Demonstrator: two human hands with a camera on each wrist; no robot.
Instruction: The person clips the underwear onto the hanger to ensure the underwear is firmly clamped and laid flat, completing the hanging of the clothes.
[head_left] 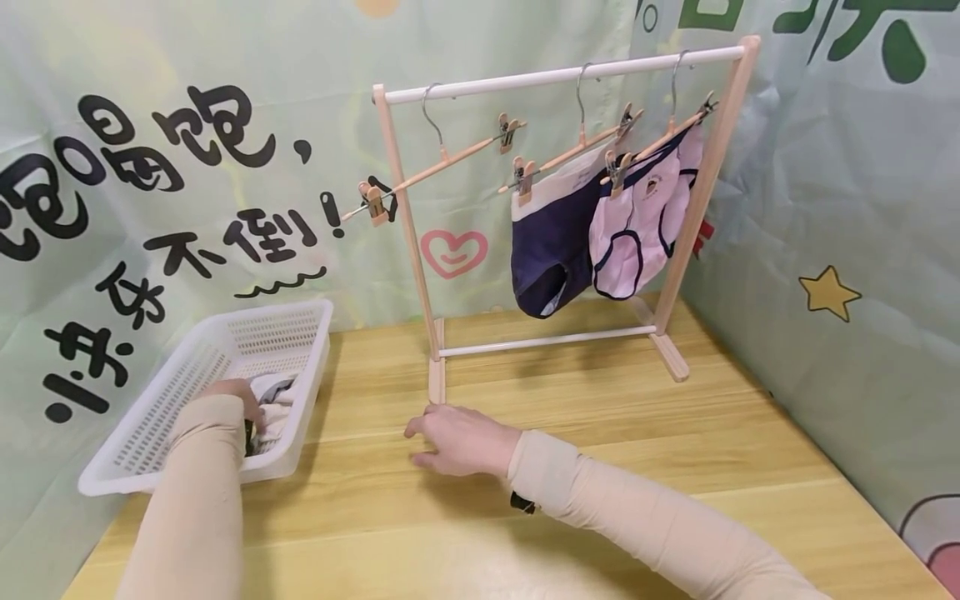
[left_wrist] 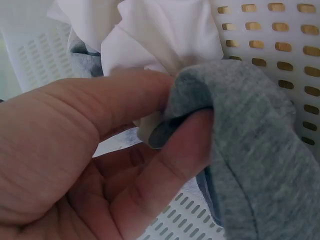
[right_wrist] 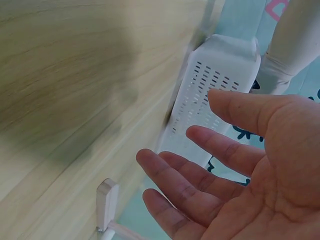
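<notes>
Inside the white plastic basket, my left hand is down among the clothes. The left wrist view shows its thumb and a finger pinching a heathered grey garment by a folded edge; what kind of garment cannot be told. White garments lie bunched beside it against the slotted wall. My right hand hovers above the table, just in front of the rack's left foot. Its fingers are loosely spread with nothing between them.
Behind the hands stands a wooden drying rack with an unfilled clip hanger on the left. Two more hangers carry navy-and-white underpants and pink underpants. Printed cloth walls border the wooden table.
</notes>
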